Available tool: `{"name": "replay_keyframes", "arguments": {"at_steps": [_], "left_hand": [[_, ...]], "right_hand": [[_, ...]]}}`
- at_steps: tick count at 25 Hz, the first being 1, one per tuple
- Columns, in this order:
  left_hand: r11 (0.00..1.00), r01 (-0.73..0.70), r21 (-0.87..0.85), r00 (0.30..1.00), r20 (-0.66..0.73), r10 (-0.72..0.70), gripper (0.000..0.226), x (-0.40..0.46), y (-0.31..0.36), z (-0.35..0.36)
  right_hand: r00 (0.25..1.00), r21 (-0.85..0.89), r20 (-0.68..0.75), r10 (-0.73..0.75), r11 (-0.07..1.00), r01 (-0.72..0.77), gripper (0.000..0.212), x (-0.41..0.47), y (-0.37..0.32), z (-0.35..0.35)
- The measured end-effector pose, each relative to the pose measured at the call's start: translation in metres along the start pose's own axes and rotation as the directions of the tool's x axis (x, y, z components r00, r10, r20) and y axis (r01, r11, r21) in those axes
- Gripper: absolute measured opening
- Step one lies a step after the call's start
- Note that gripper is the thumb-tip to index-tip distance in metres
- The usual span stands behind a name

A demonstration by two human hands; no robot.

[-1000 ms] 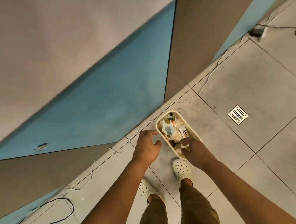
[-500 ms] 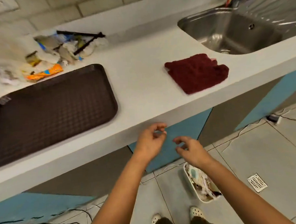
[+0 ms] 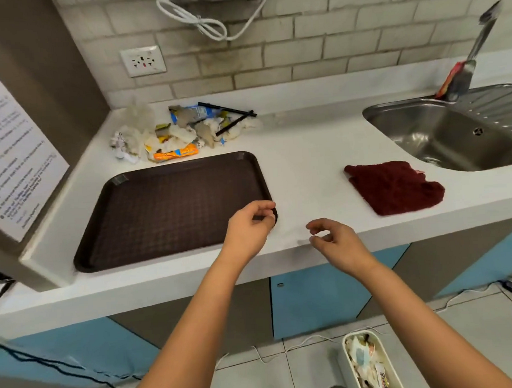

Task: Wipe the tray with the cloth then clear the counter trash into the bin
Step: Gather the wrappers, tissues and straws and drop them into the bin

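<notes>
Both hands are empty, fingers loosely curled: left hand (image 3: 248, 230) over the near right corner of the dark brown plastic tray (image 3: 166, 210), right hand (image 3: 336, 243) above the white worktop (image 3: 304, 167) edge. Dark red cloth (image 3: 393, 186) sits right, trash pile (image 3: 180, 132) behind the tray, white bin (image 3: 373, 362) on the floor.

Pale brick wall (image 3: 315, 51), blue cabinets (image 3: 319, 294), tiled floor (image 3: 478, 330), perhaps grey

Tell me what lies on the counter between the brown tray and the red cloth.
Nothing: in the head view, only bare white counter separates the tray from the cloth.
</notes>
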State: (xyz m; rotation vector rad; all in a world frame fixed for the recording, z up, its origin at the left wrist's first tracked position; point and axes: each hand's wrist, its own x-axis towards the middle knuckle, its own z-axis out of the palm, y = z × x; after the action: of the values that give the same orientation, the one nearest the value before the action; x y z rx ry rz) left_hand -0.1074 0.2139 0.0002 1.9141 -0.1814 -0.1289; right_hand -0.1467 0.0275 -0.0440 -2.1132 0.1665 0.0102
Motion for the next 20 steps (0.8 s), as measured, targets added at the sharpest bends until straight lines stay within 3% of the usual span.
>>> {"name": "replay_keyframes", "arguments": {"at_steps": [9,15,20], "left_hand": [[0.999,0.015,0.045,0.998,-0.059,-0.012,0.024,0.066,-0.003,-0.026],[0.988,0.079,0.134,0.988,-0.142,-0.06,0.023,0.157,-0.009,-0.032],[0.953,0.14,0.267,0.974,-0.208,-0.085,0.026,0.249,-0.014,-0.038]], "right_hand": [[1.0,-0.037,-0.011,-0.028,0.999,0.027,0.021,0.076,-0.016,-0.014],[1.0,-0.065,0.0,-0.03,0.997,0.03,0.021,0.184,-0.003,-0.032],[0.995,-0.187,0.008,-0.095,0.978,0.095,0.028,0.296,-0.002,-0.051]]}}
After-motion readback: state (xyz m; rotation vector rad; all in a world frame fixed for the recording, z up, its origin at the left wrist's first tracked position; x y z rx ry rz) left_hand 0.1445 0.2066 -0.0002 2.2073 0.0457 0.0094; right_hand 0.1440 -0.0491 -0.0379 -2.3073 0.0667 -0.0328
